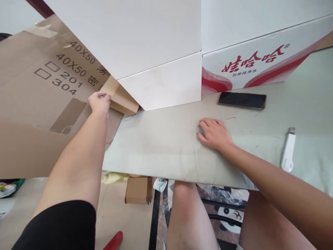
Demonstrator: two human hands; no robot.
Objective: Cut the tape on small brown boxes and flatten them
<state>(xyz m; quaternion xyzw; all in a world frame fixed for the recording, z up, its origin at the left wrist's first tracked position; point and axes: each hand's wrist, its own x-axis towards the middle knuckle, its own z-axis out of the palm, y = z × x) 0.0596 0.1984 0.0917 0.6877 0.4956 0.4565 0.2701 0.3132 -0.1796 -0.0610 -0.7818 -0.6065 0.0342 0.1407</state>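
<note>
My left hand point(99, 102) reaches forward and pinches the edge of a small brown cardboard flap point(122, 99) that sticks out from under a large white box point(145, 45). A big flattened cardboard sheet point(39, 97) printed with "40X50" lies under that arm. My right hand point(213, 133) lies palm down on the pale grey tabletop point(161, 142), fingers together and slightly curled, holding nothing.
A black phone point(242, 100) lies in front of a white and red printed carton point(260, 62). A white utility knife point(288, 150) rests at the right. Below the table edge are a small cardboard box point(138, 190), a red object point(114, 241), and my knees.
</note>
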